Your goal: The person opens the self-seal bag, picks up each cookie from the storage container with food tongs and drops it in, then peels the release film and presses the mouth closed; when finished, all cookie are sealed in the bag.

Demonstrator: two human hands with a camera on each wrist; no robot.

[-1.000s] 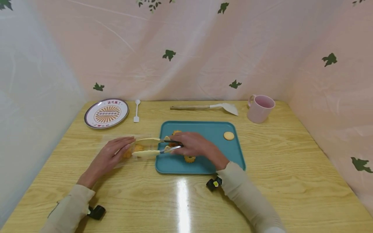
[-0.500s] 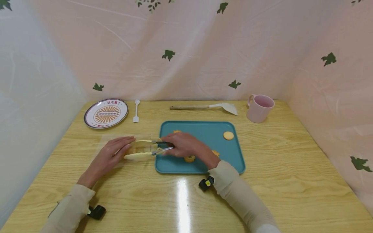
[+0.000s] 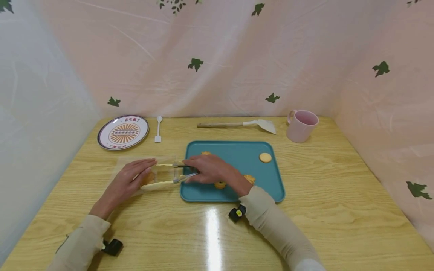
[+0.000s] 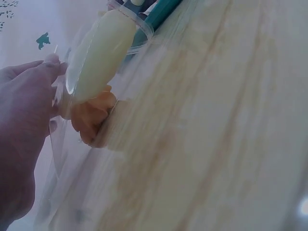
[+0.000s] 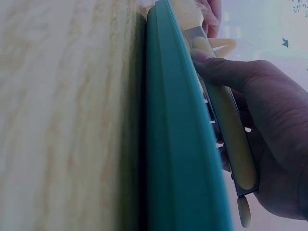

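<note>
Pale pink fabric (image 3: pixel 237 56) with green leaf shapes (image 3: pixel 195 64) hangs behind a wooden table (image 3: pixel 339 203). Beside a rectangular teal tray (image 3: pixel 234 149) lies a clear plastic container (image 3: pixel 165 173), its outline hard to make out; the left hand (image 3: pixel 130 175) touches it, straight-fingered. The right hand (image 3: pixel 208 168) grips cream-and-metal tongs (image 3: pixel 162 184), arms spread inside the container near a partly hidden orange-brown scalloped biscuit (image 4: pixel 91 120).

Metal tongs with cream tips and grips (image 3: pixel 158 185) reach, 2 arms spread, into the open end of a clear plastic bag (image 3: pixel 166 159) on the surface (image 3: pixel 162 233), left of the tray (image 3: pixel 247 148). Inside, a golden-brown, ruffled cookie (image 4: pixel 94 115) sits near the tips.
</note>
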